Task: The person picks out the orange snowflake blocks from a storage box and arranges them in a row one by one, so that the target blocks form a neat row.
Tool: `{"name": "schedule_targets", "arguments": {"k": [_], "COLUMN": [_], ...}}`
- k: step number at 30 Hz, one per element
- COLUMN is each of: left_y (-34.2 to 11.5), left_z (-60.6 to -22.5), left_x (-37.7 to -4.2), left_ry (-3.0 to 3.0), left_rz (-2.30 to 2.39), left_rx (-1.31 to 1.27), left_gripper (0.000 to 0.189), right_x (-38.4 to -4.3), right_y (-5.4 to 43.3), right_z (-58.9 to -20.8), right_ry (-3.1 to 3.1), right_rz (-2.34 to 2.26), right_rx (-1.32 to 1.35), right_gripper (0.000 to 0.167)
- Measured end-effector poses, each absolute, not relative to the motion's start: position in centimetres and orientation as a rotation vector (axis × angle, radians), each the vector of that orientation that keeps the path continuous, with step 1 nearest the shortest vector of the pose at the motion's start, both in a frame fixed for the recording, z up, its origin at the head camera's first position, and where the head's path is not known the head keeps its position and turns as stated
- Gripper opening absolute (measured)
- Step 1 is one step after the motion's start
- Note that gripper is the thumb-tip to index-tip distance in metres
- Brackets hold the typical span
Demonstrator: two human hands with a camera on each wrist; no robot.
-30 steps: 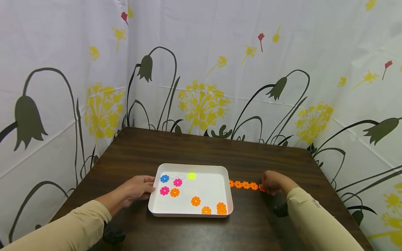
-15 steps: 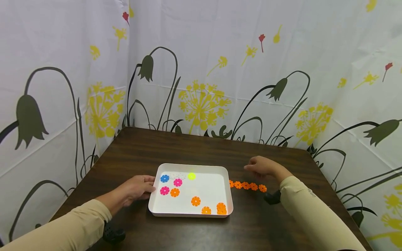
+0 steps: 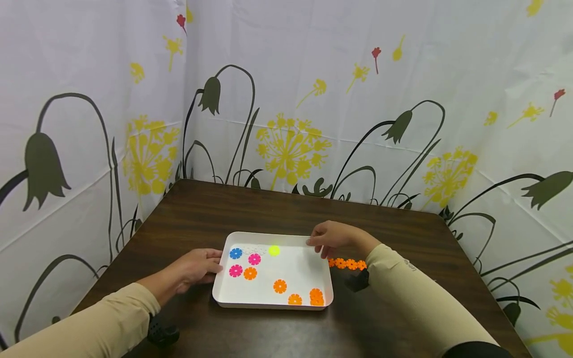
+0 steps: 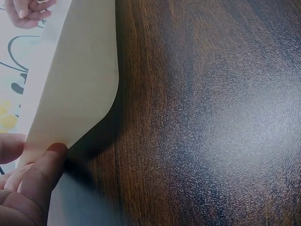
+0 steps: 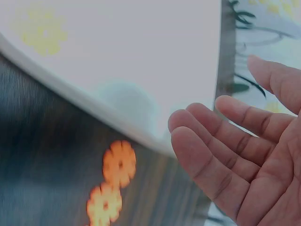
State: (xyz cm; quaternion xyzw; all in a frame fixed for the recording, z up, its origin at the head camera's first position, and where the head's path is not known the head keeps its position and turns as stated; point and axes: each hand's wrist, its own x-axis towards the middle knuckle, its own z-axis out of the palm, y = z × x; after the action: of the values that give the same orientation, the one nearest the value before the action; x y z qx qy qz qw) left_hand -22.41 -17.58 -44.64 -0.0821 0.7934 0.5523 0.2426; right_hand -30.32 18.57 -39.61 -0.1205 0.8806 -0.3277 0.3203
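A shallow white tray [image 3: 291,263] lies on the table. My left hand [image 3: 194,271] grips its left side, with fingertips at the rim and outer wall in the left wrist view. My right hand [image 3: 333,237] hovers over the far right corner, fingers parted and holding nothing in the right wrist view. Inside the tray are a blue flower disc [image 3: 236,253], two pink flower discs [image 3: 254,259], a yellow disc [image 3: 274,250] and several orange flower discs [image 3: 280,286]. Faint clear pieces [image 3: 254,250] lie near its back wall. A row of orange flower discs [image 3: 345,264] extends right of the tray, partly hidden by my right arm.
The dark wooden table [image 3: 250,209] ends at a white curtain [image 3: 286,74] printed with flowers, which surrounds the back and sides.
My right hand has lifted from the right end of the orange row and moved left to the tray's far right corner. My left hand stays at the tray's side.
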Motion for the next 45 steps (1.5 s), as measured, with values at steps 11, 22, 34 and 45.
{"name": "schedule_targets", "arguments": {"k": [11, 22, 34, 45], "left_y": [-17.8, -17.6, -17.4, -17.8], "left_z": [-44.5, -44.2, -44.3, -44.7], "left_x": [-22.5, -22.5, -22.7, -22.3], "left_ry": [2.170, 2.168, 2.169, 2.172], "left_rz": [1.501, 1.516, 1.526, 1.513], "left_rx": [-0.226, -0.196, -0.165, -0.210], "left_gripper": [0.051, 0.050, 0.050, 0.050], "right_x": [-29.3, -28.5, -26.9, -27.9], "right_y": [11.1, 4.6, 1.2, 3.4], "right_z": [-41.3, -42.0, -43.0, -43.2], "right_ry": [2.292, 2.392, 2.703, 2.466], "right_rz": [-0.698, -0.514, 0.055, -0.379], "right_rx": [-0.473, -0.463, -0.637, -0.479], "right_gripper": [0.035, 0.028, 0.034, 0.017]}}
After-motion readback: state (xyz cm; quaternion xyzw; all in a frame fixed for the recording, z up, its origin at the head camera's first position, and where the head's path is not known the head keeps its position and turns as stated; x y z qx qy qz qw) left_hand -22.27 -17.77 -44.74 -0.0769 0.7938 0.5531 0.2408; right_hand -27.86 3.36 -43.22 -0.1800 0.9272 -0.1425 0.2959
